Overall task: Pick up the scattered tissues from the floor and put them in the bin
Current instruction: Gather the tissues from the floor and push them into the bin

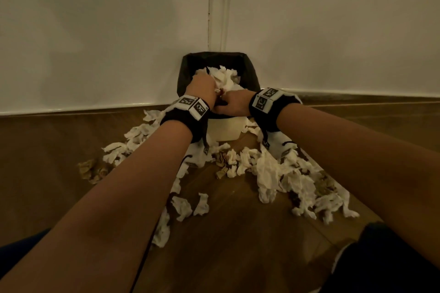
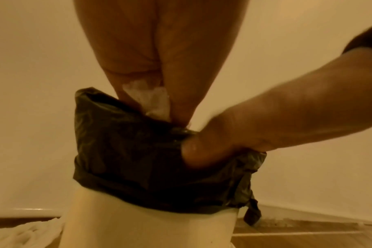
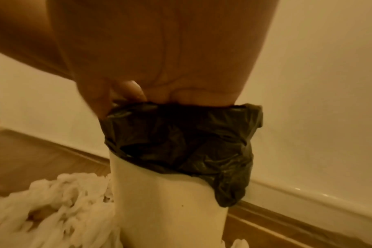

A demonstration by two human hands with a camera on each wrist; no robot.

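Observation:
A white bin (image 1: 228, 129) with a black liner (image 1: 188, 71) stands in the corner, with crumpled white tissues (image 1: 226, 77) piled inside. My left hand (image 1: 202, 85) is over the bin mouth; the left wrist view shows my left hand (image 2: 155, 115) pinching a white tissue (image 2: 151, 100) just above the liner (image 2: 127, 151). At the bin's front rim, my right hand (image 1: 234, 102) grips the liner, thumb outside and fingers curled over the edge. In the right wrist view, my right hand (image 3: 159, 99) holds the liner (image 3: 181, 137). Many scattered tissues (image 1: 269, 173) lie on the floor.
White walls meet behind the bin, with a skirting board (image 1: 357, 94) along the wooden floor (image 1: 238, 233). Tissues spread left (image 1: 114, 150) and right of the bin, some brownish (image 1: 92, 170). A heap of tissues (image 3: 53, 201) lies against the bin's base (image 3: 170, 201).

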